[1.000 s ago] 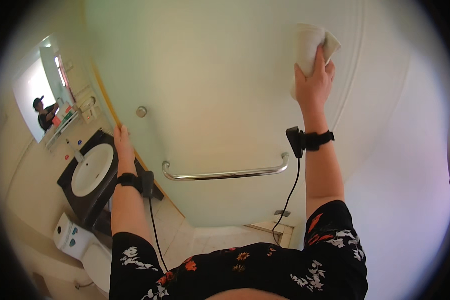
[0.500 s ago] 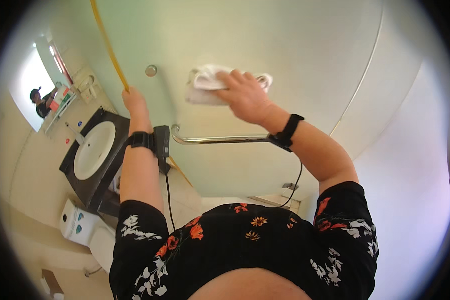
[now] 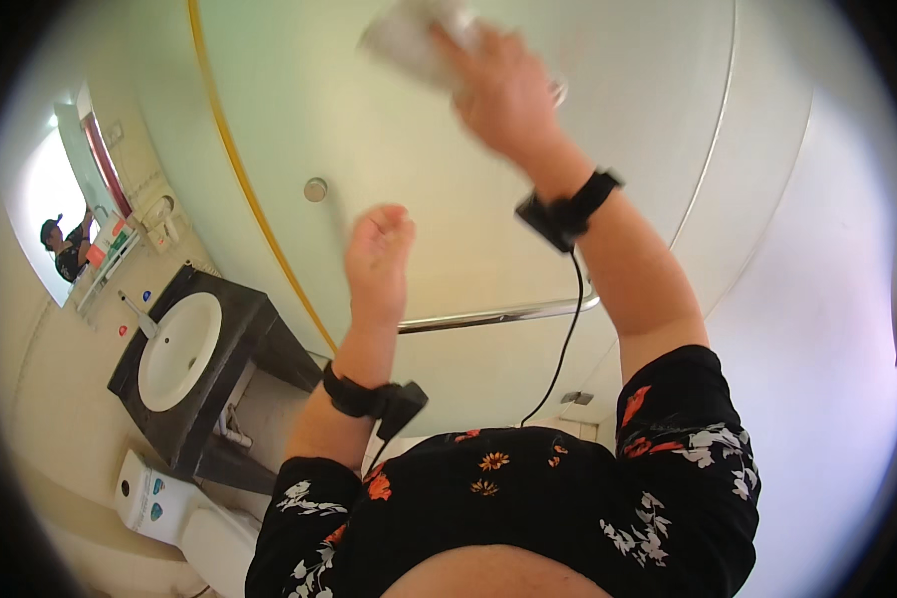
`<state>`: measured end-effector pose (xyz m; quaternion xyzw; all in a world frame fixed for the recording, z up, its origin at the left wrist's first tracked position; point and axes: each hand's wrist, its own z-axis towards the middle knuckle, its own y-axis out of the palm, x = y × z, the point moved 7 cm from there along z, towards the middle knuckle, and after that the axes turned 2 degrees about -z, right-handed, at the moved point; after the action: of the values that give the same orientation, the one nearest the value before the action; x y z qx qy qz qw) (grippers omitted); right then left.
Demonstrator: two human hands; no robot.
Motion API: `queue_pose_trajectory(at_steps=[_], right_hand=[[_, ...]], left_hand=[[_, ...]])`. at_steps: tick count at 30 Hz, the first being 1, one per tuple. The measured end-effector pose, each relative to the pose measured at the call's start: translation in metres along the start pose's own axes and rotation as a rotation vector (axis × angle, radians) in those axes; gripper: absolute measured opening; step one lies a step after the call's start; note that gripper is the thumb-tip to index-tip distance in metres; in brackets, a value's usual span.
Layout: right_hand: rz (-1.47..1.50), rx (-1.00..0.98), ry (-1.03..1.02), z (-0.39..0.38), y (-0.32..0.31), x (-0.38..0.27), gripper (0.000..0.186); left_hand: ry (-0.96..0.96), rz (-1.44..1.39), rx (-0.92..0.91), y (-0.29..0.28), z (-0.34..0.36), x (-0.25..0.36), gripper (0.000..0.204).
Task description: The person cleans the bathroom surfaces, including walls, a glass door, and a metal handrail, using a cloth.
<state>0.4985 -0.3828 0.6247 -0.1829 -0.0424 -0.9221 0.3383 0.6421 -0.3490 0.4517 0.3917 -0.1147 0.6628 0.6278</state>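
My right hand (image 3: 503,85) grips a white cloth (image 3: 399,40) high on the frosted glass panel (image 3: 279,110); motion blurs both. Lower and to the left, my left hand (image 3: 379,249) is raised with its fingers curled closed and nothing visible in it. It is off the panel's yellow edge strip (image 3: 232,159), in front of the glass above the left part of the chrome grab bar (image 3: 478,317). A round metal knob (image 3: 315,189) is on the glass just up and left of that hand.
At the left are a dark vanity (image 3: 239,309) with a white basin (image 3: 204,329), a toilet (image 3: 209,538) below it, and a shelf with small items (image 3: 110,254) under a wall mirror (image 3: 40,189). The mirror reflects a person in a cap. A white wall (image 3: 807,379) fills the right side.
My right hand has moved the cloth from the right side leftward, then upward on the glass. My left hand has let go of the panel edge and moved right.
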Motion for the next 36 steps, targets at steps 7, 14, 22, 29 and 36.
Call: queue_pose_trajectory(at_steps=[7,14,22,29,36], right_hand=[[0.262,-0.63,-0.443,-0.124,0.03,-0.081,0.015],[0.018,-0.099,-0.032,0.02,-0.017,0.034,0.053],[-0.087,-0.224,-0.079,0.016,0.022,0.002,0.036],[-0.071,-0.225,-0.268,0.067,0.021,0.012,0.025],[-0.104,-0.008,0.853,0.131,-0.051,0.226,0.063]], left_hand=[[-0.684,-0.304,0.003,0.012,-0.053,-0.067,0.013],[-0.784,-0.32,0.157,-0.021,-0.055,-0.093,0.01],[-0.855,-0.429,0.171,-0.049,-0.061,-0.12,0.009],[-0.787,-0.487,0.208,-0.073,-0.051,-0.095,0.005],[-0.741,-0.559,0.322,-0.109,-0.053,-0.089,0.005]])
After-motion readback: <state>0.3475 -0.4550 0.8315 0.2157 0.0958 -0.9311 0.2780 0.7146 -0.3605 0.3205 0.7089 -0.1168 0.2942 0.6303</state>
